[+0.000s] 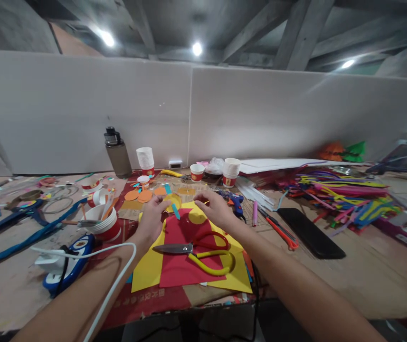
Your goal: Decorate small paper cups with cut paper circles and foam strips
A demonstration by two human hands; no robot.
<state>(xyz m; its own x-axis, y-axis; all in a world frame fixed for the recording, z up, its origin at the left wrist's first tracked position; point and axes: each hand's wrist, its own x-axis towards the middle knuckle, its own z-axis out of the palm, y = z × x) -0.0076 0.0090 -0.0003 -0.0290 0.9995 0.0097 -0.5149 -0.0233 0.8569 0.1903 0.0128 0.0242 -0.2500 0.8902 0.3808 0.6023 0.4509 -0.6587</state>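
Observation:
My left hand has its thumb and fingers closed on the left edge of a small round yellow piece with a light blue strip across it. To the right of that piece, my right hand is held with thumb and fingers apart, nothing between them. Beneath both hands lie red paper and yellow paper. Scissors with one red and one yellow handle rest on the sheets, blades pointing left.
Orange discs, stacked paper cups and a bottle stand or lie behind. On the left are a cup with tools and a power strip. A glue gun, black phone and colourful pipe cleaners lie right.

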